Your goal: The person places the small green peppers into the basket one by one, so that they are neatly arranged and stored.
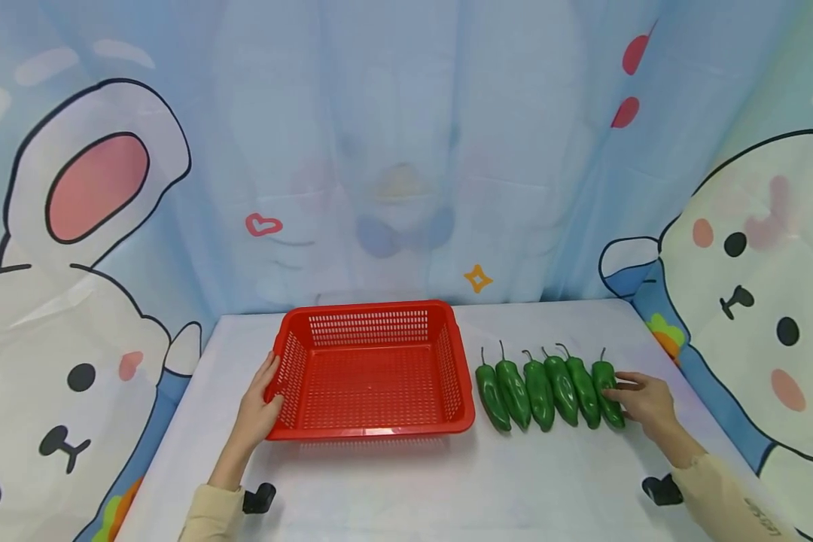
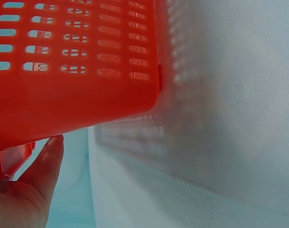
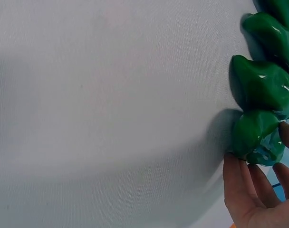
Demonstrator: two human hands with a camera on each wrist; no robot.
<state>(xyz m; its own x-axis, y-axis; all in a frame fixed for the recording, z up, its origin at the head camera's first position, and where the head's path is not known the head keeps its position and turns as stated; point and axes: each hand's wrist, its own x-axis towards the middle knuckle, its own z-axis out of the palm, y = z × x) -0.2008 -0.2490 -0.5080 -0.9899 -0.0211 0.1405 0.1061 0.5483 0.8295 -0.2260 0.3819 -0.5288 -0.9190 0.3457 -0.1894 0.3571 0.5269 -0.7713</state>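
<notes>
While the table (image 1: 393, 489) carries everything, the red basket (image 1: 373, 373) sits left of centre, its left wall held by the left hand (image 1: 260, 406), fingers curled round the rim. Right of it lie six green peppers (image 1: 549, 388) in a row, long axes running front to back, stems pointing away. The right hand (image 1: 647, 403) is nearer, its fingers (image 3: 239, 183) fairly straight, touching the rightmost pepper (image 1: 606, 391).

My right hand (image 1: 647, 403) has bare table (image 1: 447, 482) in front of its wrist and behind the peppers (image 1: 549, 388); the row blocks its way left. The basket (image 1: 373, 320) walls in my left hand (image 1: 260, 406) on its right; open cloth lies to its left
</notes>
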